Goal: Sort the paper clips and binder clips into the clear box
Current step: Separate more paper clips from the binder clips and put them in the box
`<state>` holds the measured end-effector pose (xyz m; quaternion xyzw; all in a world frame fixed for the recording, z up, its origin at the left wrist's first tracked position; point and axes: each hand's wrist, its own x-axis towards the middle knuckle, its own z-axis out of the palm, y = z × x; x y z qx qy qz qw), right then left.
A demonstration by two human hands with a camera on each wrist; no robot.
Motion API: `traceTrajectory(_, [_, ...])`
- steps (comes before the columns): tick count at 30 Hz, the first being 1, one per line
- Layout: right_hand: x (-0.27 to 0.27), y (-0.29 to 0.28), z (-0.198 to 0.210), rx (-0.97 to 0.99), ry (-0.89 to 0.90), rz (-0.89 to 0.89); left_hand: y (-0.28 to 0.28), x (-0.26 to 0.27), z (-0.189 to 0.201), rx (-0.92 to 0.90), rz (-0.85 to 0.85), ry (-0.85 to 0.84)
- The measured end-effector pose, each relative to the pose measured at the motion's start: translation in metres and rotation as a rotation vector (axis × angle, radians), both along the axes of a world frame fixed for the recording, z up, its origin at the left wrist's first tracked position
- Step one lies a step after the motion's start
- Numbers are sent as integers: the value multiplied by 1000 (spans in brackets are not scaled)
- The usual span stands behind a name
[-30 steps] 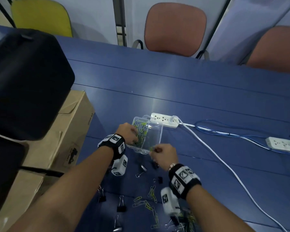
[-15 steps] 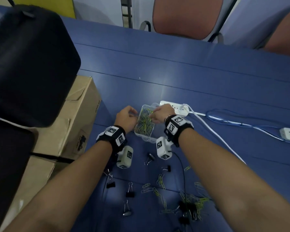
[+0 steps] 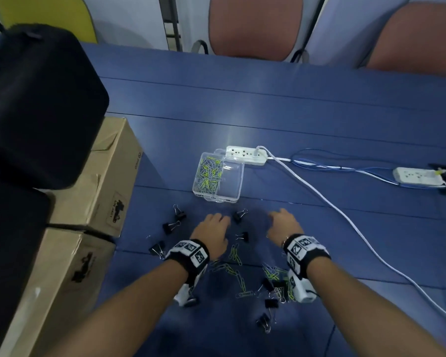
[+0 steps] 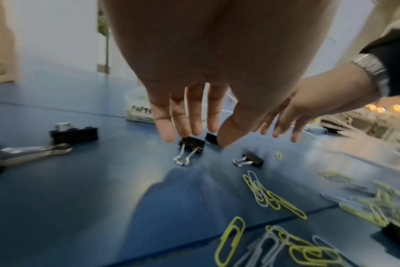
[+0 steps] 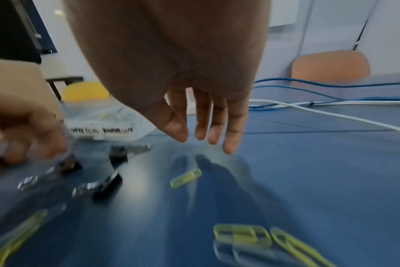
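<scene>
The clear box (image 3: 238,188) stands on the blue table; its left compartment holds yellow and pale paper clips (image 3: 208,173), and its right compartment looks empty. My left hand (image 3: 215,220) hovers open just short of the box, fingers straight above a black binder clip (image 4: 192,145). My right hand (image 3: 281,219) is also open and holds nothing, with a yellow paper clip (image 5: 186,178) under it. Between the hands lie binder clips (image 3: 240,216). More binder clips (image 3: 271,303) and loose paper clips (image 3: 235,254) are scattered near my wrists.
A white power strip (image 3: 245,155) sits right behind the box, and its white cable (image 3: 319,199) runs down the right side. A second strip (image 3: 417,177) lies far right. Cardboard boxes (image 3: 101,181) and a black bag (image 3: 36,99) crowd the left.
Both hands have pulled back from the box toward me and now hover over the scattered clips with their fingers spread. The box stays in place.
</scene>
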<state>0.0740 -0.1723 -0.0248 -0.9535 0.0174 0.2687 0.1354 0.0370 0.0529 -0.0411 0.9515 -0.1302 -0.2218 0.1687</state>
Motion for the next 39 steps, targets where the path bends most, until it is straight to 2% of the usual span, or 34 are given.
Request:
traceTrajectory(2, [-21, -5, -6, -24, 43, 33, -15, -2, 7, 14, -49, -42])
traceTrajectory(4, [-41, -3, -8, -56, 79, 83, -25, -8, 12, 33, -60, 5])
traceTrajectory(8, [-72, 10, -6, -87, 61, 154, -27, -31, 15, 153, 91, 105])
traceTrajectory(11, [-90, 25, -7, -64, 73, 167, -26, -47, 8, 178, 173, 195])
traceTrajectory(16, [-100, 31, -7, 94, 112, 112, -32, -55, -4, -21, 197, 226])
traceTrajectory(19, [-98, 11, -6, 197, -6, -42, -37, -57, -3, -77, 209, 217])
traceTrajectory(22, [-96, -22, -4, 7, -77, -140, -42, -61, -1, 49, 238, 201])
traceTrajectory(24, [-98, -37, -5, -121, -18, -170, -46, -63, -2, 89, 227, 245])
traceTrajectory(26, [-101, -40, -8, -133, 14, -191, -49, -66, -5, 73, 174, 275])
traceTrajectory(31, [-109, -19, -14, -48, -9, -80, -55, -70, -12, 71, 26, 152])
traceTrajectory(35, [-117, -1, -16, -28, 27, 62, -51, -64, -12, -9, -2, 102])
traceTrajectory(39, [-122, 10, -18, -10, -35, 143, -48, -57, -6, -21, -52, 54])
